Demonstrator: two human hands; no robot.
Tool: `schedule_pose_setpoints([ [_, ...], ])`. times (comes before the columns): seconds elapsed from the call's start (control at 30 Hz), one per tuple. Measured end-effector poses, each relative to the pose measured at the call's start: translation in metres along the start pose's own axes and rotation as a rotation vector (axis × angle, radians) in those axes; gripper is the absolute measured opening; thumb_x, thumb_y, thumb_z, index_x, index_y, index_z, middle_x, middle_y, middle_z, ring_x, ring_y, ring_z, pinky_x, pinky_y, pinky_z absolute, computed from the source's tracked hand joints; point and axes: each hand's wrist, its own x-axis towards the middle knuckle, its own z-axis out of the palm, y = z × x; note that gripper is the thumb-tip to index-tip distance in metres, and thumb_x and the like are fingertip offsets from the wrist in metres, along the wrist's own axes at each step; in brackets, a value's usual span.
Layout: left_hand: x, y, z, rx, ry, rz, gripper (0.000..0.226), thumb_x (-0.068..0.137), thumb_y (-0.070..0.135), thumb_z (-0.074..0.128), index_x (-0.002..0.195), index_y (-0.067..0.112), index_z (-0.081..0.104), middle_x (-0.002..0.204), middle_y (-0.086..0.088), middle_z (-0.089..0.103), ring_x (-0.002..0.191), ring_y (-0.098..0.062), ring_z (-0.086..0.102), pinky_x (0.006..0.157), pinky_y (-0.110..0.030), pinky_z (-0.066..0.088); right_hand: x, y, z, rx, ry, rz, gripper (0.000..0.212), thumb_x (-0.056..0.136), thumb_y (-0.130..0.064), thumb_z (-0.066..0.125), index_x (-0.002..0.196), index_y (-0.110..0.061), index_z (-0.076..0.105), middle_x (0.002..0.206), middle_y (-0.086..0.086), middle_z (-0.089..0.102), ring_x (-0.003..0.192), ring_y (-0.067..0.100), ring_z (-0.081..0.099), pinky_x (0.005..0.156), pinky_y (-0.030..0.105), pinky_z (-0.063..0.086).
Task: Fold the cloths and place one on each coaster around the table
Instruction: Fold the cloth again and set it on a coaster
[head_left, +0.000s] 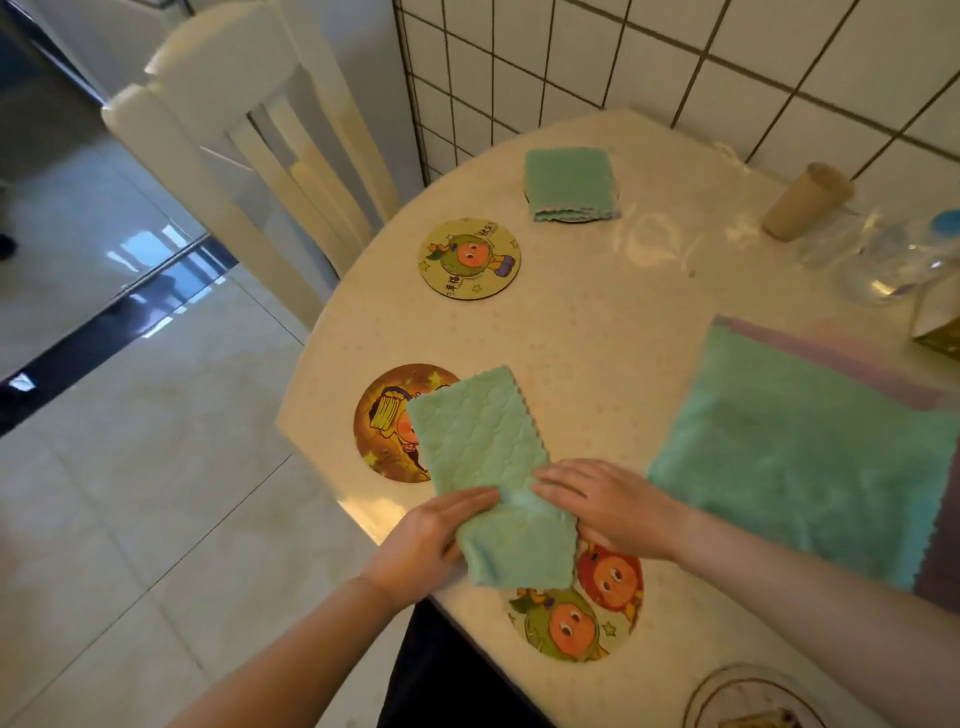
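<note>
Folding the green cloth (488, 467) near the table's (597, 332) left edge: left hand (431, 540) and right hand (608, 506) pinch its near end; next it likely needs doubling over toward a bare coaster (470, 258)

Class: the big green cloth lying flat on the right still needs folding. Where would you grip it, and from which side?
Probably pinch the big green cloth at its two near corners, coming from the table's near edge: it lies spread flat, those corners are uncovered and nearest.
</note>
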Motion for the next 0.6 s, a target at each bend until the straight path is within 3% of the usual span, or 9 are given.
schedule_pose_setpoints([
  [0.07,0.003,0.000,-0.004,-0.162,0.028,-0.170,0.037,0.089,0.023,0.064,0.125,0.028,0.061,0.121,0.017,0.061,0.107,0.015,0.054,0.095,-0.007,0.040,0.004,0.004,0.001,0.066,-0.011,0.020,0.064,0.080,-0.027,0.060,0.139,-0.024,0.036,0.139,-0.005,0.045,0.128,0.015,0.040,0.109,0.032,0.033],
  [0.13,0.010,-0.004,-0.009,-0.332,0.073,-0.345,0.023,0.089,0.034,0.063,0.108,0.022,0.069,0.103,0.016,0.068,0.092,0.007,0.062,0.085,-0.016,0.049,0.012,0.007,-0.003,0.235,0.009,0.117,0.057,0.082,-0.029,0.061,0.135,-0.028,0.041,0.131,-0.010,0.049,0.122,0.010,0.040,0.106,0.028,0.036],
  [0.2,0.020,-0.008,-0.014,-0.516,0.204,-0.521,0.050,0.086,0.056,0.057,0.085,0.007,0.069,0.078,0.005,0.067,0.068,-0.010,0.059,0.065,-0.031,0.049,0.026,0.006,-0.016,0.545,0.059,0.321,0.039,0.085,-0.027,0.062,0.123,-0.028,0.052,0.113,-0.010,0.055,0.107,0.007,0.050,0.093,0.027,0.047],
  [0.23,0.026,-0.008,-0.018,-0.632,0.266,-0.613,0.050,0.086,0.053,0.055,0.079,0.005,0.066,0.071,0.001,0.064,0.063,-0.015,0.056,0.059,-0.032,0.046,0.036,0.005,-0.023,0.714,0.093,0.413,0.024,0.087,-0.026,0.061,0.111,-0.026,0.058,0.102,-0.008,0.058,0.095,0.008,0.056,0.083,0.030,0.052],
  [0.3,0.038,-0.007,-0.024,-0.839,0.362,-0.741,0.029,0.094,0.034,0.055,0.085,0.009,0.068,0.077,0.001,0.070,0.068,-0.014,0.065,0.062,-0.031,0.053,0.056,0.006,-0.032,0.900,0.218,0.533,0.006,0.090,-0.029,0.058,0.088,-0.023,0.060,0.080,-0.001,0.063,0.071,0.013,0.059,0.066,0.038,0.051],
  [0.4,0.051,-0.013,-0.026,-0.916,0.448,-0.850,0.018,0.096,0.029,0.054,0.096,0.017,0.067,0.092,-0.002,0.073,0.084,-0.019,0.071,0.073,-0.042,0.060,0.080,0.011,-0.030,0.876,0.237,0.650,0.023,0.092,-0.038,0.053,0.076,-0.022,0.054,0.065,0.002,0.059,0.055,0.015,0.051,0.052,0.032,0.040],
  [0.6,0.061,-0.021,-0.022,-0.830,0.500,-0.893,0.015,0.096,0.031,0.053,0.093,0.025,0.066,0.094,-0.002,0.072,0.087,-0.020,0.070,0.079,-0.045,0.058,0.095,0.015,-0.030,0.709,0.130,0.727,0.028,0.094,-0.038,0.049,0.075,-0.018,0.052,0.055,-0.007,0.048,0.046,0.010,0.037,0.046,0.026,0.029],
])
